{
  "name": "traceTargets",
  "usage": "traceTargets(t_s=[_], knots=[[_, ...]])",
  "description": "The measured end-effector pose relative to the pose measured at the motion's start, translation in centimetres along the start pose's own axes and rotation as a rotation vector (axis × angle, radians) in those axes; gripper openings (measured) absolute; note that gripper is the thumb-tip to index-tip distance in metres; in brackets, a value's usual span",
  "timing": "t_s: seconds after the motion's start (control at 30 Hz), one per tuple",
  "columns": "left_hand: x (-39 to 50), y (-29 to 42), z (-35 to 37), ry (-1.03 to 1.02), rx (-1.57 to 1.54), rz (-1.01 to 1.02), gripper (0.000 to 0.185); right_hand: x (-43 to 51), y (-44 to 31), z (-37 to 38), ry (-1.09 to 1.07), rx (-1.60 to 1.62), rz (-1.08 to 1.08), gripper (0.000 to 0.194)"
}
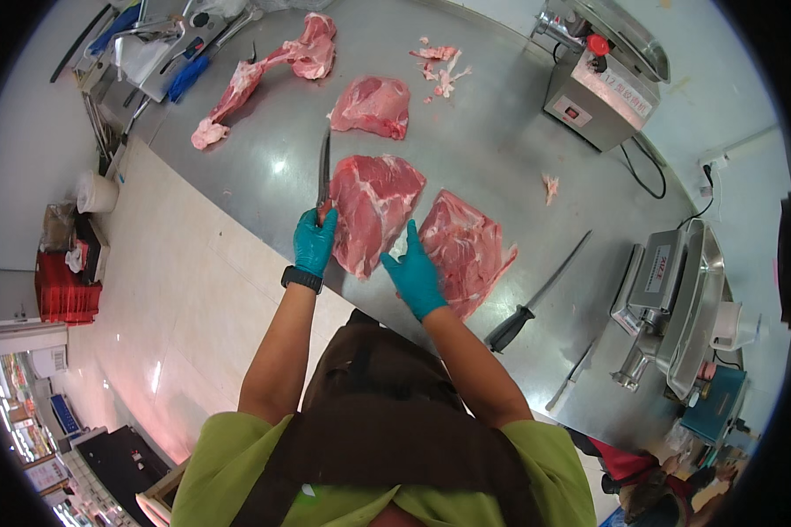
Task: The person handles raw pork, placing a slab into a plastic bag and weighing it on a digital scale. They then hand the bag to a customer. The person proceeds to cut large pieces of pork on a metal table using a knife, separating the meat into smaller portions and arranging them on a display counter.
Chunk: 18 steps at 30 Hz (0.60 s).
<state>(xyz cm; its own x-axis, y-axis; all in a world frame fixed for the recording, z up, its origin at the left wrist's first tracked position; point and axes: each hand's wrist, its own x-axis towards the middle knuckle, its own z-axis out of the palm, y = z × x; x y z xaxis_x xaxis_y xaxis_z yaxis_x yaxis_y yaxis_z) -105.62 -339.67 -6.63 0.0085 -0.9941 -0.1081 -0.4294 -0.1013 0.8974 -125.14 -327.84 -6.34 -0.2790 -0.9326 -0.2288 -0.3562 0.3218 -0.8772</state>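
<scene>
My left hand [314,242], in a teal glove, is closed on the handle of a butcher's knife [324,168], its blade pointing away from me along the left edge of a large raw meat piece [374,204]. My right hand [418,273], gloved alike, has its thumb and forefinger spread between that piece and another raw meat piece [465,247]; its palm is over the latter's left edge. Whether it presses on the meat is hidden. Beyond lie a smaller meat cut [372,107], a long meaty bone [247,82] and trimmings [445,72].
On the steel table [488,165] are a honing steel [540,290] and a second knife [570,379] at right. Meat grinders [596,99] [659,280] stand along the wall side. A slicing machine [165,49] is at far left. Another person [652,481] is at lower right.
</scene>
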Motion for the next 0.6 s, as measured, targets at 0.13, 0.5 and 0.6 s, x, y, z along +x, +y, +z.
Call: traceTargets(t_s=[0.13, 0.5, 0.6], knots=[[2.9, -0.6, 1.3, -0.068, -0.175, 0.032, 0.045, 3.4, -0.6, 4.4, 0.089, -0.057, -0.008, 0.108], [10.5, -2.1, -2.5, -0.09, -0.114, -0.021, 0.044, 11.4, -5.1, 8.4, -0.121, -0.133, 0.013, 0.104], [10.8, -3.7, -3.5, 0.018, 0.014, -0.048, 0.04, 10.6, -4.1, 3.6, -0.373, 0.143, -0.114, 0.08]])
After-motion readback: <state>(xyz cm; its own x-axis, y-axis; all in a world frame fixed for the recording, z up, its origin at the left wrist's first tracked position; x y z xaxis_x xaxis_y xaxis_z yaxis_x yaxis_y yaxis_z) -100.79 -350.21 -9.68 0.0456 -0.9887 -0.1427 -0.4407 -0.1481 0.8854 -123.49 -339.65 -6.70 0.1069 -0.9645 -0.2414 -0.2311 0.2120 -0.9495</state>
